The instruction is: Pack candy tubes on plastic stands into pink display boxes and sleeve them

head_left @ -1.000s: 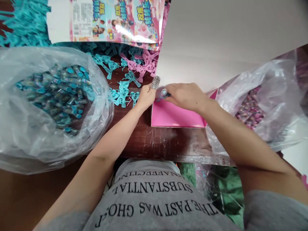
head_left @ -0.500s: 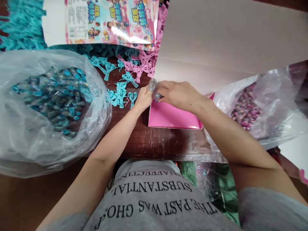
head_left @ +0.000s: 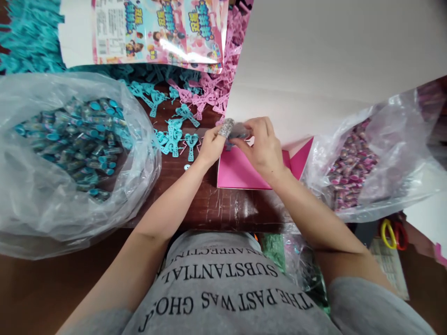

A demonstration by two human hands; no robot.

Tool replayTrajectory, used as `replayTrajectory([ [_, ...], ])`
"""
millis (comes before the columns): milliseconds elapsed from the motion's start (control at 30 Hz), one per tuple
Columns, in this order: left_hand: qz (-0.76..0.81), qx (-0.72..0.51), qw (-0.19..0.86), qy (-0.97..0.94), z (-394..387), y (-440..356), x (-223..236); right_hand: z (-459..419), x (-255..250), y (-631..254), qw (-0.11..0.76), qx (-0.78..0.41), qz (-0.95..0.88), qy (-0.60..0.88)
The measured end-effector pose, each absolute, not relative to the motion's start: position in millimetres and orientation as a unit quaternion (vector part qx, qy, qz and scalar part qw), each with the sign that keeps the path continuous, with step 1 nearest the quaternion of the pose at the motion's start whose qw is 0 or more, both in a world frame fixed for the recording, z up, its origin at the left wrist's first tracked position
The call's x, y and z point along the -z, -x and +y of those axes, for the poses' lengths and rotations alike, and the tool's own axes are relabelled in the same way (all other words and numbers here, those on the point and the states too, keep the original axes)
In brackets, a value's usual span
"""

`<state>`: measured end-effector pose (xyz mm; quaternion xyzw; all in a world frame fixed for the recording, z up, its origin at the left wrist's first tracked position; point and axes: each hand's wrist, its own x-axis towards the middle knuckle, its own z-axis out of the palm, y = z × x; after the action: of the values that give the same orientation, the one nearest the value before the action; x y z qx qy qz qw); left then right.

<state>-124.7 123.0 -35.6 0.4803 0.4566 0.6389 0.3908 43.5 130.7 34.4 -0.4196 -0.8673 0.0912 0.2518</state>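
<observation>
right hand point(head_left: 264, 148) tipped more upright than half a second ago, half-curled at blurred clear piece point(head_left: 240, 130), by pink box's point(head_left: 240, 171) far left corner; left hand point(head_left: 212, 146) curled alongside. can't tell if either clamps.

The grey shirt point(head_left: 223, 279) is bearing inverted black lettering: "SUBSTANTIAL" and "THE PAST WAS GHOS…", with "…NAFFECTIN…" partly hidden above. The printed packaging point(head_left: 146, 35) is displaying large yellow and blue Chinese characters; its fine print is appearing illegible.
</observation>
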Motion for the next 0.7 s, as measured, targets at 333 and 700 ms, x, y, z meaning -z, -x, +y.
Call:
replayTrajectory([
  [333,0.512,-0.609,0.421,-0.437,115.3,110.0,36.5,123.3,-2.5,-49.5,0.33,-0.152,-0.829,0.425],
  [700,0.797,-0.277,0.046,-0.534,50.2,168.1,40.0,80.0,-61.5,-18.7,0.381,-0.083,-0.879,0.275],
])
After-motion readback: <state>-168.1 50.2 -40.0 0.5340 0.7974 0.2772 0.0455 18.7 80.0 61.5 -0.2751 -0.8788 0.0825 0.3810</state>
